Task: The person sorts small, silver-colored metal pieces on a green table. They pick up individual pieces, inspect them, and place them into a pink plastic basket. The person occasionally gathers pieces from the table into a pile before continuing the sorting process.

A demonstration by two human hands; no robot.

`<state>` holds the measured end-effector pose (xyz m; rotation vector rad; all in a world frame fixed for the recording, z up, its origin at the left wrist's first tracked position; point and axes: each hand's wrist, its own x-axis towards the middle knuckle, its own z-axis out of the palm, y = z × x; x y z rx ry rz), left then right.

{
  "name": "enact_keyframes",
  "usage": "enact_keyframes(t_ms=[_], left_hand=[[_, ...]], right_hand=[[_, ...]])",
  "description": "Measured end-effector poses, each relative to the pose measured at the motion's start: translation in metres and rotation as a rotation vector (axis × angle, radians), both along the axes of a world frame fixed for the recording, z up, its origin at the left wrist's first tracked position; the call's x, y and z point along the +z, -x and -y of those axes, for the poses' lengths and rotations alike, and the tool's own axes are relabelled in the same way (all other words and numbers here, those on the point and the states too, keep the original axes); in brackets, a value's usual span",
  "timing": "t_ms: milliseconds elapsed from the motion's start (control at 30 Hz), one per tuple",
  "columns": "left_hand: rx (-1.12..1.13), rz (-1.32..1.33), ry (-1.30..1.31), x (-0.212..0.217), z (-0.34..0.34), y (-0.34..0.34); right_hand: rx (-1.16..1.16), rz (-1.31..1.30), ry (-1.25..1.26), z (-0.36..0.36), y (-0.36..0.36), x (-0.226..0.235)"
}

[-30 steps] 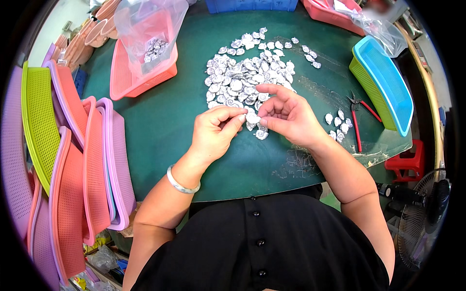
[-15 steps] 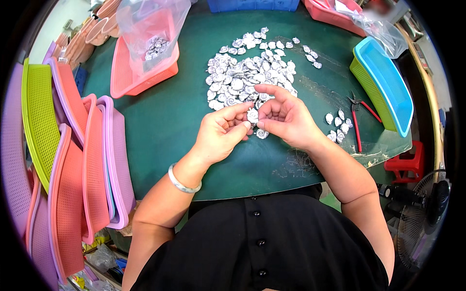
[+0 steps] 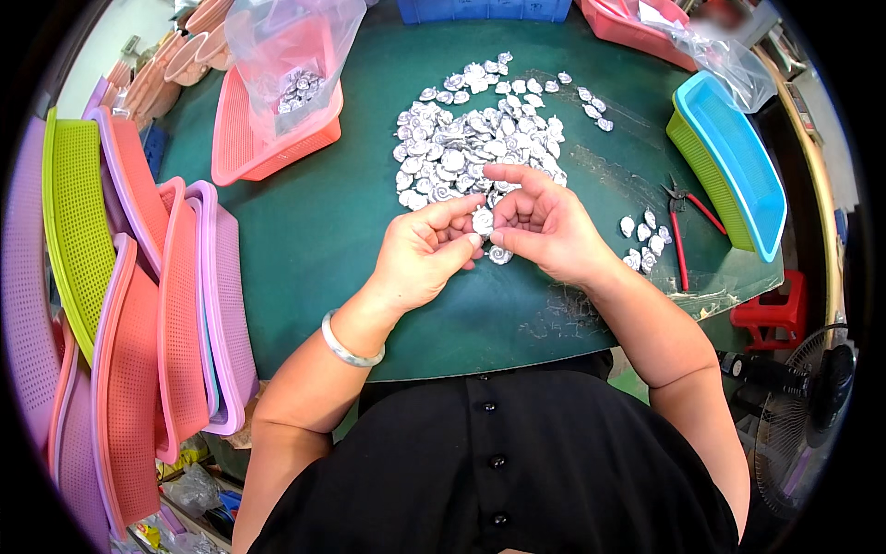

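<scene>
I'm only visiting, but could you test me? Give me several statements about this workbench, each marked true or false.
1. The left hand and right hand meet at a small silvery piece. True.
2. The right hand holds the red-handled pliers. False: they lie on the green table.
3. A pink basket on the table's left side holds a see-through bag. True.
4. The pale bangle is on the right arm. False: it is on the left.
5. A blue basket is nested in a green basket. True.

Shirt (image 3: 388, 471) is showing plain black cloth | small round shiny black buttons (image 3: 498, 461) are running down it in one row | pale, glossy, faintly mottled bangle (image 3: 339, 350) is circling the left wrist (image 3: 362, 323) | forearms (image 3: 651, 323) are showing bare
</scene>
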<state>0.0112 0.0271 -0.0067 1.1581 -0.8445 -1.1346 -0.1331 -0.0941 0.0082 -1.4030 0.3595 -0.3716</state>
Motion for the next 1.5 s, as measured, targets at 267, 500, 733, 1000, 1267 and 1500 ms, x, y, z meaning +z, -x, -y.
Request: enact_keyframes(t_ms=[267,500,733,1000,1267,1500], left_hand=[[0.006,0.049,0.02,0.002,0.001,0.0],[0.017,-0.016,-0.041,0.004,0.002,-0.002],[0.017,-0.029,-0.052,0.004,0.0,-0.001],[0.062,-0.021,0.036,0.0,0.0,0.004],[0.048,0.15,0.063,-0.001,-0.002,0.006],[0.016,0.144,0.008,-0.003,-0.001,0.003]], right_hand=[[0.006,0.017,0.011,-0.001,0.001,0.001],[-0.005,0.023,0.027,0.0,0.0,-0.001],[-0.063,0.029,0.02,0.004,0.0,-0.003],[-0.059,-0.002,0.005,0.001,-0.001,-0.002],[-0.07,0.033,-0.004,0.001,-0.002,-0.005],[-0.205,0.11,0.375,-0.004,-0.003,-0.011]])
